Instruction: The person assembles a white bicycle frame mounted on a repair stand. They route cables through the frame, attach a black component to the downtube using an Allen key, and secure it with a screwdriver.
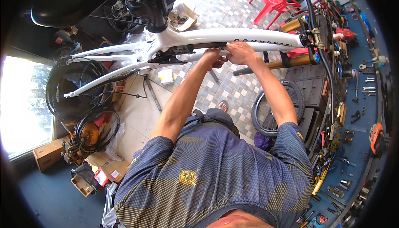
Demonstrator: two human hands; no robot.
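A white bicycle frame (187, 38) stretches sideways before me, without wheels. Between its tubes lies a dark rear shock (208, 45). My left hand (212, 57) is just below the shock's right end, its fingers curled inward. Close beside it, my right hand (240, 53) bends over the lower white tube, thumb and fingertips drawn together toward the left hand. Whatever small thing lies between the fingertips is hidden. Above left is a black saddle (79, 5) on its post. Gold fork legs (291, 63) sit at the frame's right end.
A loose wheel (255, 118) leans by black cases (301, 84) on the right. Farther right, a blue tool board (361, 115) carries wrenches and other tools. A red plastic chair (274, 2) stands beyond the frame. Tyres (52, 88) and a cardboard box (48, 155) are at left.
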